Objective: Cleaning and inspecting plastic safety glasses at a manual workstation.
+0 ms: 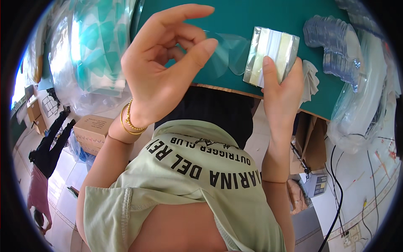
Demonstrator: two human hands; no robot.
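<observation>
My right hand (282,86) grips a flat square packet (270,41) in shiny clear wrapping, with a whitish band between pale yellow strips. Its thumb lies on top of the packet; the other fingers are mostly hidden beneath. My left hand (168,63) is raised over the table's near left part, index finger stretched out and thumb apart from it, the other fingers curled. A thin sheet of clear film (228,52) shows just beyond the left thumb; whether they touch is hard to see. Nothing else shows in the left hand.
The green tabletop (252,12) has a wooden near edge. Clear plastic bags (100,42) pile up at left. A row of stacked clear plastic pieces (333,46) lies at right, near a crumpled white cloth (310,80). Cartons (93,130) and a person (42,164) are at the left.
</observation>
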